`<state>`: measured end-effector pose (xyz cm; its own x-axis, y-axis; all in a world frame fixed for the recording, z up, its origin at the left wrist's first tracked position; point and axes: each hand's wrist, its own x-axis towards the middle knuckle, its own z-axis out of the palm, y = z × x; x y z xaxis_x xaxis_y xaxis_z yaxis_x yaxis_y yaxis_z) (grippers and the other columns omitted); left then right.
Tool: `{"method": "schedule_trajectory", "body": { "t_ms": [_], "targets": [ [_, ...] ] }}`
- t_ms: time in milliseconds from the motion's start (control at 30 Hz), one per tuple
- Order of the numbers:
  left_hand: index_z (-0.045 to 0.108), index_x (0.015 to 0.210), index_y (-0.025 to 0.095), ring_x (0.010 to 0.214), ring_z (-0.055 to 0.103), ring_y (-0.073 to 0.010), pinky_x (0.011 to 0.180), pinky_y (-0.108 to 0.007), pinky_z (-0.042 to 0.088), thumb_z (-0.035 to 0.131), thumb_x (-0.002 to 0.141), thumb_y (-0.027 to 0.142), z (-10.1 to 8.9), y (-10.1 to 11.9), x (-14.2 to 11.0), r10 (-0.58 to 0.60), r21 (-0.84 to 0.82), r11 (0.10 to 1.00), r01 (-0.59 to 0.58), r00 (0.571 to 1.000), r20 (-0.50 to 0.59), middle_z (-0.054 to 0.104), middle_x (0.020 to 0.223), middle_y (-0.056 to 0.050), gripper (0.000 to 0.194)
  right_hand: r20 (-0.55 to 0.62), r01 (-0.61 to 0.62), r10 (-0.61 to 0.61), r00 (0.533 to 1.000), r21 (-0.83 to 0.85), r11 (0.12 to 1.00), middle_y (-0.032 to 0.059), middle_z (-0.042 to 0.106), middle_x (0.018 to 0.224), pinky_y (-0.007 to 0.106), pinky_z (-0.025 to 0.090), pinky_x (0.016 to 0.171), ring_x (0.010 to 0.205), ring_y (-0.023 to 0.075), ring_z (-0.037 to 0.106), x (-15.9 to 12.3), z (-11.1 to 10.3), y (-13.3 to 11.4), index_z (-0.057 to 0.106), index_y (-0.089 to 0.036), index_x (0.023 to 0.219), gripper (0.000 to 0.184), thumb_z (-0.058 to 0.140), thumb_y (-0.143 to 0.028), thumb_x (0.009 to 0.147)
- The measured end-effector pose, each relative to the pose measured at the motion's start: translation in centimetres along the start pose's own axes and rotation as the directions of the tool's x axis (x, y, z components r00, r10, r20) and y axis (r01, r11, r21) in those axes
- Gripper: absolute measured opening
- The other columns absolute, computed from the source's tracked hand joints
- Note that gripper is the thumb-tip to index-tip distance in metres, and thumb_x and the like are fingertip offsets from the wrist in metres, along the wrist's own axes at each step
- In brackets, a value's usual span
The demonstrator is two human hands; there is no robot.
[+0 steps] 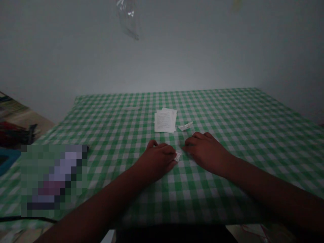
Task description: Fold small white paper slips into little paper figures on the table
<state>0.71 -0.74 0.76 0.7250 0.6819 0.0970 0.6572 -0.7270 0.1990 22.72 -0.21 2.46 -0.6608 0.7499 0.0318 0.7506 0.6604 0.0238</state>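
A small folded piece of printed paper pokes out between the thumb and fingers of my left hand, which is closed on it low over the table. To the right, my right hand rests palm down on the cloth, a short gap from that paper. Its fingers are loosely bent and slightly apart, and nothing shows in them. Just beyond my hands lies a paper boat folded from white printed paper. Left of the boat is a small stack of printed paper sheets, its edges fanned unevenly.
A green-and-white checked cloth covers the table. A blurred-out phone-like device lies at left, with a black cable near it. Behind the table is a pale wall with a clear plastic bag hanging on it.
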Motion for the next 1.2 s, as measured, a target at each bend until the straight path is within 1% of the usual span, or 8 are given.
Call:
{"method": "schedule_trajectory", "body": {
  "t_ms": [100, 200, 400, 533, 667, 933, 1067, 1200],
  "targets": [
    [0.069, 0.093, 0.025, 0.1, 0.059, -0.0187, 0.086, -0.04, 0.027, 0.061, 0.093, 0.035, 0.5, 0.1, 0.3, -0.081, -0.091, 0.993, 0.077, 0.996, -0.044, 0.07, 0.103, 0.002, 0.013, -0.016, 0.077, -0.076, 0.997, 0.075, 0.994, 0.0054, 0.067, 0.102, 0.038, 0.038, 0.08, 0.098, 0.0237, 0.055, 0.1, 0.3, 0.0, 0.07, -0.022, 0.102, 0.018, 0.057, -0.016, 0.09],
    [0.068, 0.091, 0.023, 0.099, 0.058, -0.0201, 0.084, -0.039, 0.029, 0.064, 0.09, 0.032, 0.7, 0.7, 0.4, -0.152, -0.085, 0.985, 0.147, 0.987, -0.048, 0.069, 0.1, 0.0, 0.01, -0.029, 0.167, -0.165, 0.986, 0.092, 0.982, 0.0062, 0.065, 0.1, 0.036, 0.039, 0.079, 0.095, 0.0217, 0.055, 0.0, 0.9, -0.1, 0.069, -0.021, 0.103, 0.019, 0.055, -0.017, 0.092],
    [0.064, 0.093, 0.021, 0.097, 0.056, -0.0216, 0.085, -0.041, 0.033, 0.062, 0.087, 0.027, 0.3, 1.9, 0.3, -0.194, -0.026, 0.981, 0.193, 0.98, -0.051, 0.064, 0.098, -0.001, 0.009, -0.049, 0.179, -0.179, 0.983, 0.01, 0.984, 0.0054, 0.064, 0.094, 0.036, 0.038, 0.075, 0.091, 0.0232, 0.053, -0.2, 1.1, -0.5, 0.069, -0.021, 0.104, 0.018, 0.056, -0.018, 0.091],
    [0.06, 0.102, 0.022, 0.103, 0.054, -0.0227, 0.084, -0.04, 0.037, 0.063, 0.085, 0.026, 0.5, 1.4, 0.3, -0.206, -0.104, 0.974, 0.201, 0.978, -0.042, 0.062, 0.11, -0.001, 0.017, -0.048, 0.155, -0.152, 0.987, 0.076, 0.985, 0.0058, 0.064, 0.095, 0.038, 0.038, 0.078, 0.092, 0.0235, 0.053, -0.2, 0.7, -0.9, 0.069, -0.021, 0.105, 0.02, 0.054, -0.018, 0.091],
    [0.057, 0.113, 0.019, 0.11, 0.05, -0.0271, 0.09, -0.044, 0.04, 0.071, 0.079, 0.035, 1.1, 0.5, 0.2, -0.28, -0.109, 0.957, 0.268, 0.952, -0.125, 0.056, 0.121, -0.008, 0.04, -0.079, 0.112, -0.097, 0.992, 0.209, 0.971, 0.007, 0.063, 0.094, 0.039, 0.04, 0.082, 0.092, 0.0227, 0.052, 0.1, 1.1, -1.1, 0.069, -0.018, 0.097, 0.018, 0.054, -0.026, 0.092],
    [0.061, 0.1, 0.023, 0.1, 0.056, -0.0212, 0.087, -0.039, 0.041, 0.069, 0.083, 0.028, 1.3, 0.3, 0.1, -0.226, -0.234, 0.951, 0.203, 0.971, -0.078, 0.061, 0.104, -0.002, 0.019, -0.185, 0.083, -0.008, 0.983, 0.4, 0.913, 0.0052, 0.062, 0.086, 0.036, 0.042, 0.082, 0.086, 0.0192, 0.053, 1.0, 3.1, -0.8, 0.065, -0.016, 0.09, 0.015, 0.057, -0.029, 0.093],
    [0.059, 0.095, 0.021, 0.09, 0.058, -0.0179, 0.084, -0.035, 0.043, 0.068, 0.082, 0.021, 1.3, 0.0, 0.1, -0.196, -0.322, 0.933, 0.159, 0.977, -0.084, 0.064, 0.091, 0.001, 0.015, -0.286, 0.125, 0.049, 0.957, 0.557, 0.821, 0.0029, 0.061, 0.082, 0.033, 0.043, 0.08, 0.084, 0.017, 0.055, 1.1, 3.5, -0.7, 0.062, -0.017, 0.085, 0.011, 0.058, -0.025, 0.092],
    [0.059, 0.096, 0.02, 0.08, 0.058, -0.0145, 0.076, -0.029, 0.046, 0.066, 0.083, 0.016, 1.1, -0.2, 0.1, -0.221, -0.424, 0.892, 0.155, 0.969, -0.111, 0.063, 0.086, 0.001, 0.015, -0.282, 0.111, 0.122, 0.952, 0.686, 0.719, 0.0007, 0.062, 0.081, 0.03, 0.044, 0.073, 0.08, 0.0151, 0.056, 1.0, 3.2, -0.9, 0.062, -0.019, 0.085, 0.004, 0.061, -0.021, 0.089]
  ]
}}
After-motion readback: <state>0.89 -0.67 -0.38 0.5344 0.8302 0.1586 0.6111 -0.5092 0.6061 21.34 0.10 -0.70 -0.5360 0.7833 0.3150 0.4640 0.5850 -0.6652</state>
